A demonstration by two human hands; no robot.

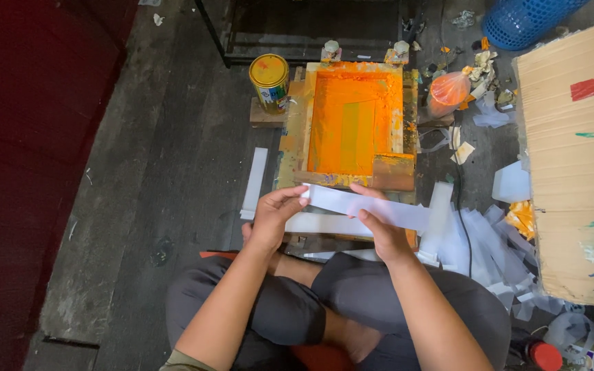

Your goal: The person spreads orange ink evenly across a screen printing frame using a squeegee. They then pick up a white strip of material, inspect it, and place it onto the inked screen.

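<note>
I sit cross-legged on a dark wooden floor. My left hand (274, 216) and my right hand (381, 230) together hold a long pale strip (379, 208) of plastic or paper; the left pinches its left end, the right grips it near the middle. Just beyond my hands lies a wooden screen-printing frame (295, 130) covered in orange ink, with a wooden squeegee (393, 172) resting at its near right corner.
A yellow-lidded tin (269, 81) stands left of the frame. A bag of orange paint (447, 91) lies to its right. Several white strips (479, 240) pile at my right. A cardboard sheet (575, 158) fills the right side; a blue basket (524, 20) stands behind it.
</note>
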